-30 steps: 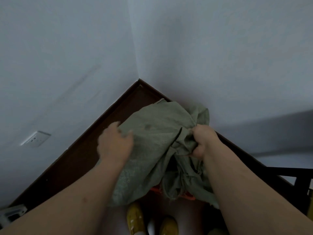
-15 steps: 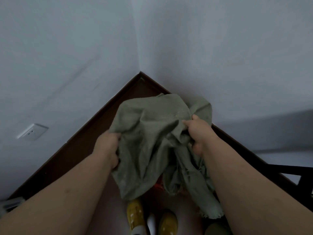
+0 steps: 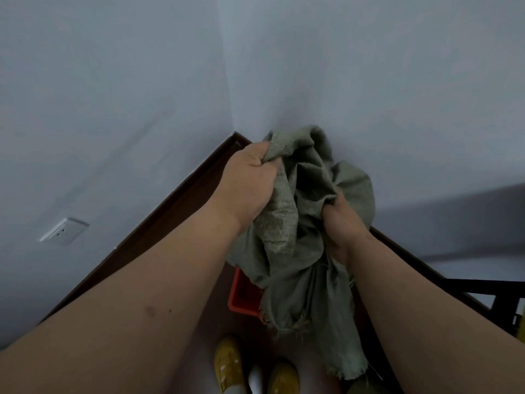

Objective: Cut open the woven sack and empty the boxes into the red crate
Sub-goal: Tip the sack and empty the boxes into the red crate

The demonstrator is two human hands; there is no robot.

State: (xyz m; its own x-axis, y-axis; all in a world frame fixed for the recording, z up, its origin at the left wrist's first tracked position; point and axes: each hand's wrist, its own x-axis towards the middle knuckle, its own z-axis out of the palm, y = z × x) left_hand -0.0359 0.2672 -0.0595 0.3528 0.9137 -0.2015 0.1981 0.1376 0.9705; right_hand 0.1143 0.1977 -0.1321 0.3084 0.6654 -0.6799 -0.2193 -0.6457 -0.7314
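Red crate [image 3: 245, 294] under bunched sack [image 3: 298, 237]

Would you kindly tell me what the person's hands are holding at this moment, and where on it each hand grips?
Both hold the green woven sack: the left hand bunches its upper edge, the right hand clutches a gathered fold lower down.

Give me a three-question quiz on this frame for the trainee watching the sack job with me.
1. True or false: both hands grip the woven sack.
2. Which hand is higher in the view? A) left hand B) right hand
3. Fill in: the sack's frayed end hangs over the ____ crate.

Key: 1 true. 2 A. 3 red. No boxes can be seen; the sack hides most of the crate.
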